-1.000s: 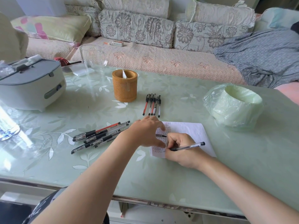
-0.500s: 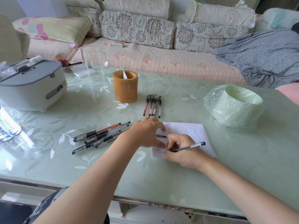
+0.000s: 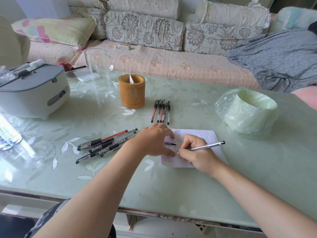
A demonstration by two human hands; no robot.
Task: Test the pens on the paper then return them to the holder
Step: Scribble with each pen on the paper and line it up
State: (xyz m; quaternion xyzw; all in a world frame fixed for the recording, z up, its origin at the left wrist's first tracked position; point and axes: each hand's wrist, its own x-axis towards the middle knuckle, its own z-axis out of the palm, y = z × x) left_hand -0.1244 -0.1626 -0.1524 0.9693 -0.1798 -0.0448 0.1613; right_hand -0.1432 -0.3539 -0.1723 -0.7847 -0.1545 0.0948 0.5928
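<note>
On the paper (image 3: 205, 136), pinched the pen (image 3: 207, 146) in the curled right hand (image 3: 197, 152) — barrel slanting toward 2 o'clock — and pinned it with the spread left hand (image 3: 152, 141), holder (image 3: 131, 91) at 11 o'clock, nearer the left.

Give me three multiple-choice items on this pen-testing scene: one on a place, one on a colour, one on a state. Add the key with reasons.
1. Where does the neat row of pens lie?
A. on the sofa
B. on the table beside the holder
C. on the floor

2. What colour is the holder?
A. blue
B. black
C. brown

3. What is the right hand doing?
A. gripping a pen with its tip at the paper
B. lying open and empty
C. lifting the holder

Key:
1 B, the row sits on the tabletop just beside the holder.
2 C, its wall is brown.
3 A, the fingers curl round the pen over the written sheet.
</note>
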